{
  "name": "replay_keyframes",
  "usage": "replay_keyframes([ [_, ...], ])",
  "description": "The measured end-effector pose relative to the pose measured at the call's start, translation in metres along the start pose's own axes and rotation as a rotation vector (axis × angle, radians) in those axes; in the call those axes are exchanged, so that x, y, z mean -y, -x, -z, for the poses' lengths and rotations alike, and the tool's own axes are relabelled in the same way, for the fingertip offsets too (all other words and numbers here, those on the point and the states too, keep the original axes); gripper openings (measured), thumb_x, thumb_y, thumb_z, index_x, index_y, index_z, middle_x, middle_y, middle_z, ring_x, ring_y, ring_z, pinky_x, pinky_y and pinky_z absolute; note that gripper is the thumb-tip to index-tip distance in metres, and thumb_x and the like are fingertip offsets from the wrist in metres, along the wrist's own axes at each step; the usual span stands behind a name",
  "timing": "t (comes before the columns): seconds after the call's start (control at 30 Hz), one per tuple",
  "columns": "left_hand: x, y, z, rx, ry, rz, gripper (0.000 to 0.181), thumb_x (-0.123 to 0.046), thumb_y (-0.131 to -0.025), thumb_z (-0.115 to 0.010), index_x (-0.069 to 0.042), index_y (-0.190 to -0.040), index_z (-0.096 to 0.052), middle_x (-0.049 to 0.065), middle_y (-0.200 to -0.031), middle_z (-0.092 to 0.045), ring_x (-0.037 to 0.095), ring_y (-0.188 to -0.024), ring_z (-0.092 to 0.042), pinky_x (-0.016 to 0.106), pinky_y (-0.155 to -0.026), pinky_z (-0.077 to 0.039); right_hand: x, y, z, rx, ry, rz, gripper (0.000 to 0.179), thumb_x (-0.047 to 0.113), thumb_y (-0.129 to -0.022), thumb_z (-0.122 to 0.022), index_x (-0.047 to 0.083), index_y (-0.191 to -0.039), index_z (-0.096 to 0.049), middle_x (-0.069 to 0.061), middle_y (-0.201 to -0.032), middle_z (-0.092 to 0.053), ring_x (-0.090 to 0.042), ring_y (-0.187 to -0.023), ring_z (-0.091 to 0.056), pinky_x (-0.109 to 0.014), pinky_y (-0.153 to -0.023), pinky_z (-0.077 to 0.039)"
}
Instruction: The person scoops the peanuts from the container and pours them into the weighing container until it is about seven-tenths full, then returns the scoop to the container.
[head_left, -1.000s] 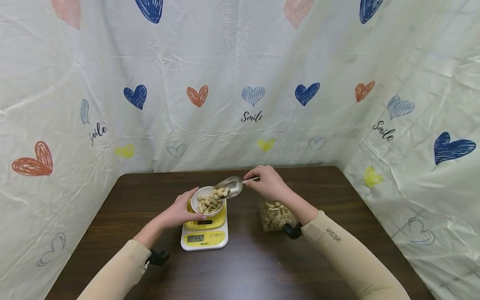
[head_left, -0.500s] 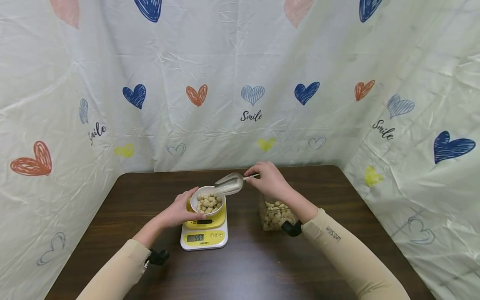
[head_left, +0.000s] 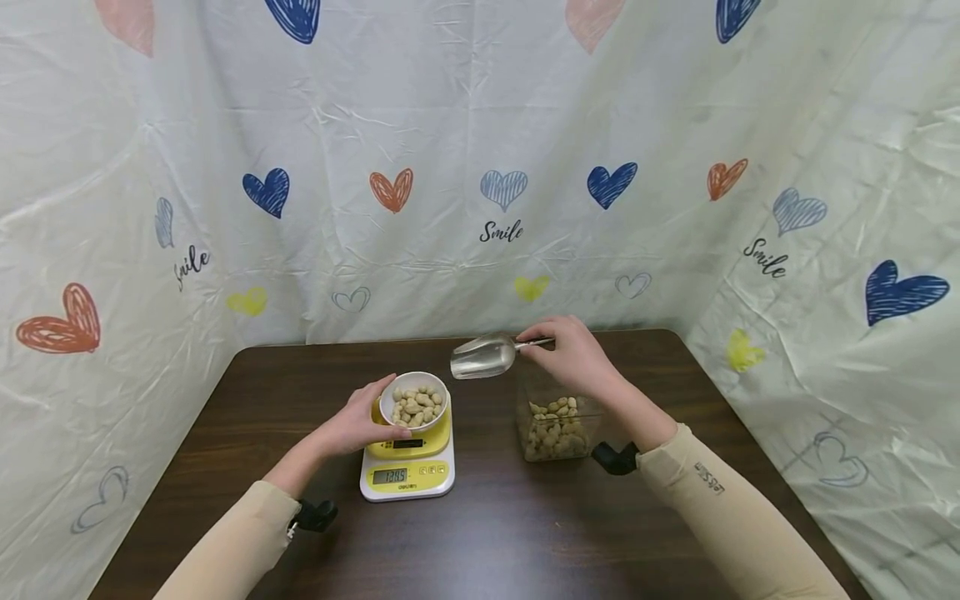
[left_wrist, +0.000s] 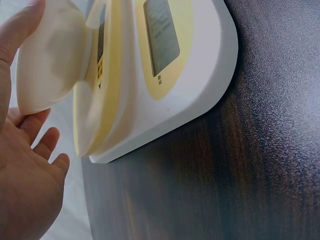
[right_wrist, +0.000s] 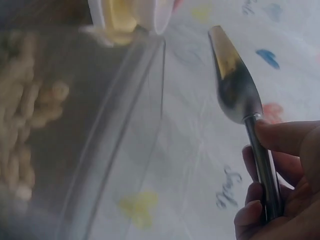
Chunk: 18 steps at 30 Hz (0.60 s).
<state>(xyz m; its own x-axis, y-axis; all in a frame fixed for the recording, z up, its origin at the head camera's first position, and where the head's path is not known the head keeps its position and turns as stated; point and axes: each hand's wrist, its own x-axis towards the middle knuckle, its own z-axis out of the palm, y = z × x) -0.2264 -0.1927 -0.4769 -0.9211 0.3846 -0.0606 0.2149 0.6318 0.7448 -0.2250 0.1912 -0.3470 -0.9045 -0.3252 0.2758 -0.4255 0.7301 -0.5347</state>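
Note:
A white bowl (head_left: 412, 380) of unshelled peanuts (head_left: 417, 407) sits on a yellow-and-white kitchen scale (head_left: 431, 483), its display lit with digits. My left hand (head_left: 366, 422) grips the bowl from the left, thumb on the near side and fingers round the far side. In the left wrist view the bowl's smooth outer wall (left_wrist: 55, 55) shows above the weighing platform. My right hand (head_left: 572, 354) holds a metal scoop (head_left: 483, 357) by its handle, raised to the right of the bowl. No peanuts show in the scoop, whose mouth points left.
Below my right hand stands a clear square container (head_left: 538, 388) partly filled with peanuts (head_left: 555, 432). Its tall wall fills much of the right wrist view. The dark wooden table (head_left: 495, 533) meets a white curtain (head_left: 435, 275) printed with hearts at the back.
Peanuts slid from the scoop into the bowl, and the scale's digits changed. My right hand then drew the emptied scoop right and away from the bowl. My left hand stayed on the bowl.

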Motion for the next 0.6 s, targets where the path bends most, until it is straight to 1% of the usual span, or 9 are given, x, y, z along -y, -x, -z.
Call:
replay_keyframes([
  [0.13,0.0,-0.001,-0.001,0.005,0.003,0.0,0.114,-0.054,-0.077,-0.086,-0.013,-0.163,-0.024,0.019,-0.16,-0.03,0.04,-0.146,-0.023,0.066,-0.11,-0.028,-0.012,0.014,0.023,-0.06,0.004,-0.008,0.019,0.025,-0.098,-0.072,0.02,-0.115,-0.078,0.0,-0.119,-0.069,-0.026,-0.11,-0.051,-0.048,-0.091,-0.042],
  [0.23,0.001,0.0,-0.002,0.009,-0.003,0.0,0.114,-0.054,-0.078,-0.086,-0.013,-0.164,-0.023,0.019,-0.161,-0.029,0.04,-0.146,-0.023,0.067,-0.11,-0.028,-0.023,0.026,0.04,-0.11,0.019,0.0,0.019,0.022,-0.098,-0.073,0.018,-0.115,-0.078,-0.003,-0.119,-0.069,-0.029,-0.111,-0.049,-0.049,-0.09,-0.039],
  [0.33,0.002,0.0,-0.002,0.011,-0.015,0.008,0.114,-0.055,-0.078,-0.085,-0.014,-0.164,-0.023,0.018,-0.162,-0.028,0.039,-0.147,-0.022,0.067,-0.109,-0.029,-0.034,0.037,0.056,-0.142,0.06,0.02,0.018,0.019,-0.097,-0.074,0.015,-0.114,-0.079,-0.006,-0.117,-0.069,-0.031,-0.112,-0.049,-0.05,-0.09,-0.037],
  [0.37,0.002,0.001,-0.002,0.01,-0.017,0.009,0.114,-0.056,-0.078,-0.085,-0.014,-0.164,-0.022,0.018,-0.162,-0.029,0.039,-0.147,-0.022,0.067,-0.109,-0.029,-0.038,0.04,0.061,-0.145,0.078,0.027,0.018,0.018,-0.097,-0.074,0.014,-0.113,-0.079,-0.007,-0.117,-0.07,-0.031,-0.109,-0.049,-0.049,-0.089,-0.037],
  [0.43,0.003,0.001,-0.002,0.007,-0.019,0.008,0.115,-0.056,-0.078,-0.085,-0.014,-0.164,-0.023,0.018,-0.162,-0.029,0.039,-0.147,-0.022,0.067,-0.11,-0.028,-0.045,0.045,0.07,-0.137,0.117,0.035,0.017,0.016,-0.096,-0.075,0.014,-0.112,-0.079,-0.007,-0.114,-0.07,-0.029,-0.103,-0.048,-0.047,-0.084,-0.036],
  [0.5,0.003,0.001,-0.002,0.005,-0.02,-0.001,0.115,-0.056,-0.078,-0.085,-0.012,-0.164,-0.022,0.018,-0.161,-0.029,0.04,-0.146,-0.022,0.068,-0.109,-0.028,-0.05,0.049,0.077,-0.109,0.156,0.037,0.015,0.015,-0.095,-0.075,0.014,-0.11,-0.08,-0.006,-0.109,-0.071,-0.028,-0.099,-0.047,-0.045,-0.082,-0.035],
  [0.6,0.003,0.0,-0.002,0.003,-0.021,-0.007,0.115,-0.056,-0.078,-0.085,-0.012,-0.164,-0.022,0.018,-0.161,-0.029,0.04,-0.147,-0.022,0.068,-0.109,-0.028,-0.056,0.053,0.083,-0.027,0.213,0.033,0.014,0.017,-0.096,-0.075,0.016,-0.109,-0.08,-0.003,-0.105,-0.07,-0.026,-0.098,-0.048,-0.044,-0.08,-0.037],
])
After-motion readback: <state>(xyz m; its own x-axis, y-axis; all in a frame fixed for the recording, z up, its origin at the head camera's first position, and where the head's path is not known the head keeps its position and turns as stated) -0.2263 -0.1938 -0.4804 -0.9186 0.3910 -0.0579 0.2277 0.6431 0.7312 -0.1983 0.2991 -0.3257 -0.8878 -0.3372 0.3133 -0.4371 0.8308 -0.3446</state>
